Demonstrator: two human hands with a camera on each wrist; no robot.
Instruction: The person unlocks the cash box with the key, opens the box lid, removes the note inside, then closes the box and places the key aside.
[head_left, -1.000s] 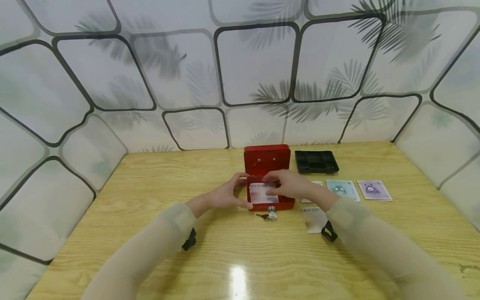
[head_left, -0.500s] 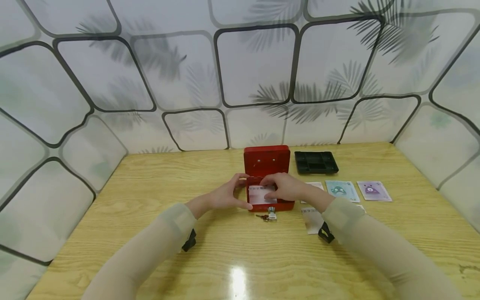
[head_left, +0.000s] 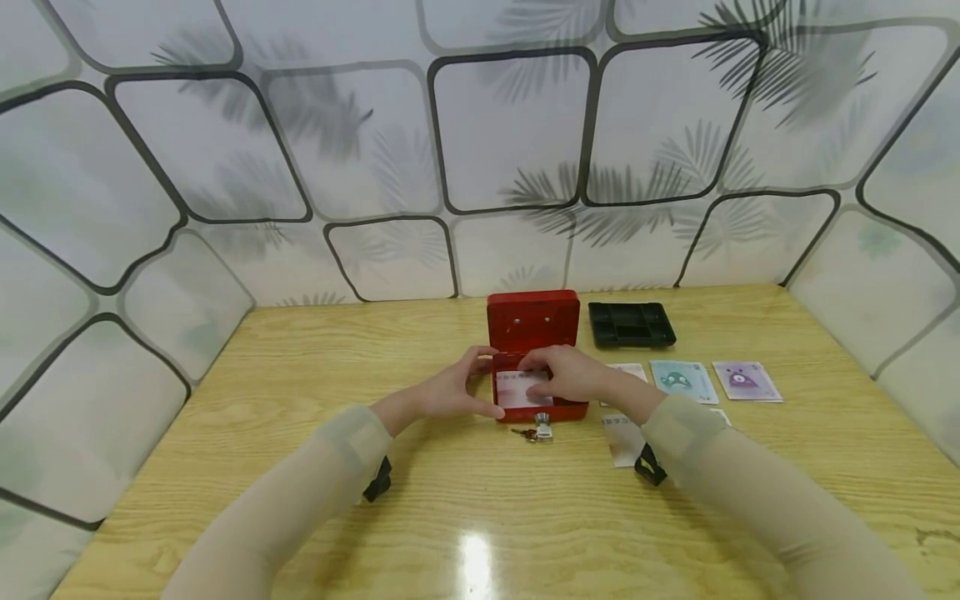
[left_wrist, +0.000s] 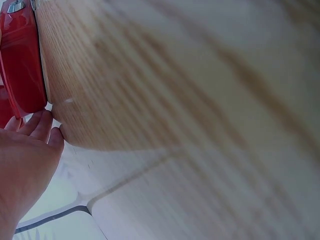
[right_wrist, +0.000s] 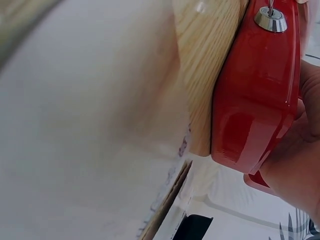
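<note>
A red metal cash box (head_left: 566, 412) stands on the table with its lid (head_left: 532, 323) raised. My left hand (head_left: 452, 390) grips its left side, thumb at the front corner and fingers towards the back; the left wrist view shows those fingers (left_wrist: 41, 125) against the box. Inside lies a pale pink paper note (head_left: 516, 386) with print along its edge. My right hand (head_left: 576, 375) reaches into the box, its thumb and bent fingers at the note; its fingertips are partly hidden. A key sits in the front lock (right_wrist: 270, 20), and more keys (head_left: 527, 433) hang there.
A black compartment tray (head_left: 632, 325) lies behind on the right. Teal notes (head_left: 684, 382) and purple notes (head_left: 747, 382) with cartoon monsters lie right of the box. Another pale note (head_left: 621, 437) is partly under my right wrist. A patterned wall (head_left: 510, 250) borders the table's back.
My right hand has shifted slightly left and the note in the box moved a little left with it, mostly in the first half second. The left hand keeps its place.
</note>
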